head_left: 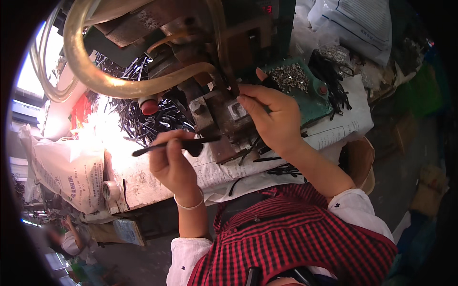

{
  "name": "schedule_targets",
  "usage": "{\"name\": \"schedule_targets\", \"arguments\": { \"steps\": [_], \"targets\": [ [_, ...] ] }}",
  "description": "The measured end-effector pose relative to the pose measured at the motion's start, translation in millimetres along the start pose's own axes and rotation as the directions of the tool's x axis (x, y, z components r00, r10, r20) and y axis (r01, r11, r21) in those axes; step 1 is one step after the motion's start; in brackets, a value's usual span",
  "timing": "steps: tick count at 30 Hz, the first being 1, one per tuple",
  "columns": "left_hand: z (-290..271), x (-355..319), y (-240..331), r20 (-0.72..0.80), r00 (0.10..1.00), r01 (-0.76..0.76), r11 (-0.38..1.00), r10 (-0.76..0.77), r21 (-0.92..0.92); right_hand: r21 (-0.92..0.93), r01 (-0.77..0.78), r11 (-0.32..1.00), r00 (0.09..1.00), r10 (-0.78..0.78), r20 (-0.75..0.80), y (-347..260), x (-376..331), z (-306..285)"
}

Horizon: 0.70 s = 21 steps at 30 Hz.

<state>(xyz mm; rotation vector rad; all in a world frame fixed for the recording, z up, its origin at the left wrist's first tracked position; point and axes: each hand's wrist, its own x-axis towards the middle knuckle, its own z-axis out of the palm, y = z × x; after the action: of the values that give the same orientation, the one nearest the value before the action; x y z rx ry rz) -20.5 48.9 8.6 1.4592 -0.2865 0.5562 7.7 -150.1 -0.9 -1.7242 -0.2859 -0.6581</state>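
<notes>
My left hand (174, 167) is closed round a black glasses temple (142, 151), a thin curved strip whose far end reaches toward the machine's metal fixture (206, 117). Thumb and forefinger of my right hand (277, 117) are pinched together at the fixture, under the machine's dark upright tool. Whatever sits between those fingertips is too small to make out. Beside the right hand lies a green tray (312, 113) with a heap of small shiny metal pieces (291, 77).
A thick yellowish hose (112, 86) loops over the machine, near a red button (149, 107). Many black strips (136, 124) are piled behind my left hand. A tape roll (111, 190) and a white printed sack (76, 174) are at left. Another person (71, 240) is far off, lower left.
</notes>
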Motion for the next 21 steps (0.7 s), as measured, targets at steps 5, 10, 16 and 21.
{"name": "schedule_targets", "arguments": {
  "steps": [5,10,16,21],
  "targets": [
    [-7,28,34,0.030,0.950,-0.311,0.941,0.310,0.134,0.058,-0.020,0.998,0.999,0.017,0.051,-4,1,6],
    [1,38,64,0.141,0.896,-0.439,0.891,0.422,0.121,0.103,-0.091,0.991,0.994,0.084,0.071,-6,3,4],
    [23,55,32,-0.073,0.929,-0.348,0.922,0.364,0.168,0.201,-0.182,0.963,0.981,0.164,0.107,-2,-2,5],
    [17,49,37,0.015,0.942,-0.334,0.930,0.336,0.155,0.016,-0.229,0.973,0.971,0.227,0.082,-15,5,-2]
  ]
}}
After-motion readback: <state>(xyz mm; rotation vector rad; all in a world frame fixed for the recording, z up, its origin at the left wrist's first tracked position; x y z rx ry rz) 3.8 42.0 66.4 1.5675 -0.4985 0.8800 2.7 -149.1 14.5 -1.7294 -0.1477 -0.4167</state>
